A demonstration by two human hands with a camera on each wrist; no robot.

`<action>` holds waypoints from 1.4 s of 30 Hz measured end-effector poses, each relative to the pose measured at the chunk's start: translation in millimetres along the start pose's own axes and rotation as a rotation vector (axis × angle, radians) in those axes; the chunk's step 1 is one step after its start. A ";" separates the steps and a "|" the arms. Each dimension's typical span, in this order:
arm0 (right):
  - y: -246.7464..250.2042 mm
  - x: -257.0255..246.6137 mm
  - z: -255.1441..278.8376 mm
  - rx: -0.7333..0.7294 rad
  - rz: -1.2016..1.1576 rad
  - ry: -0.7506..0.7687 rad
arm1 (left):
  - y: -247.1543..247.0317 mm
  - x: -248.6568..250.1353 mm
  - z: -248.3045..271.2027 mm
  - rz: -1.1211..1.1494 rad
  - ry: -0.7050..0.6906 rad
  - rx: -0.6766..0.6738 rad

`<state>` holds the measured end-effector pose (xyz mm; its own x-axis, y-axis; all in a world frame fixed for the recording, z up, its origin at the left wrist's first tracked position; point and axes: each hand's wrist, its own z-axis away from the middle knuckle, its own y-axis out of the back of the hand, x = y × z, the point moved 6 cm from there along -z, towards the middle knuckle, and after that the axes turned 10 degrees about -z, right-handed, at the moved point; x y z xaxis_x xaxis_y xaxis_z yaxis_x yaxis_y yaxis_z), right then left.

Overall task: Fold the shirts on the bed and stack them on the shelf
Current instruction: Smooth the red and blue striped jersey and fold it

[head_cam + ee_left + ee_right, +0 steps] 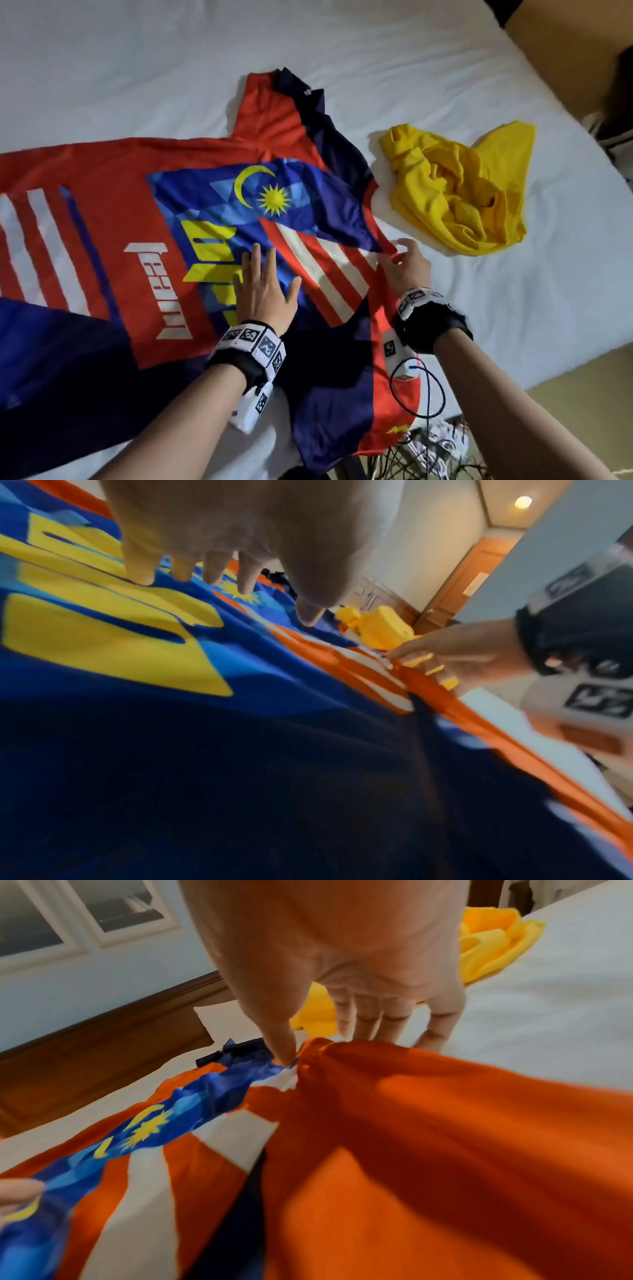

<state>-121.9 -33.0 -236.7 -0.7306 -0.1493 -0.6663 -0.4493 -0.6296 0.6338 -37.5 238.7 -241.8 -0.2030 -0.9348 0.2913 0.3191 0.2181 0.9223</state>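
A red and navy jersey [113, 212] with a blue flag print, yellow moon and star, lies spread across the white bed [513, 274]. My left hand [263, 284] presses flat on its middle, fingers straight [219, 569]. My right hand [406, 262] pinches the jersey's red right edge [329, 1056] between thumb and fingers and lifts it a little. A crumpled yellow shirt [459, 188] lies on the bed just past my right hand, also in the left wrist view [377, 628] and the right wrist view [489, 947].
The bed's edge runs close at the lower right, with tan floor [565, 383] and tangled cables [428, 448] below it. A brown headboard [103, 1047] and a pillow [219, 1020] stand beyond the jersey. A wooden door [469, 582] shows in the left wrist view.
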 end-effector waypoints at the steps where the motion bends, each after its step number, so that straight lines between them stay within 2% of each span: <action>1: 1.9 0.9 -8.4 -0.002 0.037 -0.021 | -6.5 -5.5 -9.4 -0.004 0.022 -0.019; 3: 9.2 7.1 -18.0 0.025 0.089 -0.098 | -8.5 -16.2 -18.9 -0.007 0.070 -0.019; 5: 11.6 2.6 -20.8 0.072 0.122 -0.062 | -6.8 -24.6 -27.0 -0.021 0.090 -0.014; 8: -0.4 -49.7 -21.6 0.179 0.151 0.256 | 7.0 -31.2 -60.4 -0.111 0.095 -0.038; 10: -21.2 -97.7 -33.1 0.165 0.162 0.484 | 26.8 -31.1 -99.9 -0.114 0.046 0.032; 12: -45.6 -136.9 -61.3 0.111 0.176 0.569 | 48.8 -27.2 -143.2 -0.095 -0.012 0.119; 15: -75.2 -170.5 -114.2 -0.025 0.254 0.367 | 78.7 -18.7 -204.1 -0.107 -0.034 0.181; 18: -89.2 -185.2 -150.3 -0.106 0.354 0.224 | 95.1 -9.9 -260.9 -0.099 0.019 0.137; 23: -91.9 -203.1 -183.0 -0.110 0.408 0.336 | 101.3 -8.1 -338.5 -0.095 0.184 0.015; 27: -83.0 -201.5 -208.8 0.026 0.238 0.242 | 107.0 -15.6 -374.7 0.097 0.268 0.009; 30: -106.4 -226.0 -216.1 -0.044 0.141 0.309 | 108.7 -14.3 -392.7 0.186 0.335 -0.048; 33: -132.4 -255.4 -229.8 -0.117 0.254 0.316 | 113.3 -8.6 -408.2 0.224 0.376 -0.072; 36: -147.7 -283.5 -250.5 -0.187 0.316 0.370 | 120.8 2.4 -423.3 0.215 0.325 -0.147; 39: -137.9 -313.4 -273.5 -0.121 0.226 0.420 | 127.1 7.6 -445.5 0.246 0.257 -0.152; 42: -129.0 -328.5 -291.0 -0.094 0.203 0.399 | 130.1 5.0 -461.2 0.269 0.223 -0.136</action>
<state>325.6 -124.6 -213.9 -0.5356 -0.5470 -0.6433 -0.2558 -0.6210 0.7409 430.0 133.1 -237.5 0.1069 -0.8907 0.4419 0.4570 0.4387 0.7738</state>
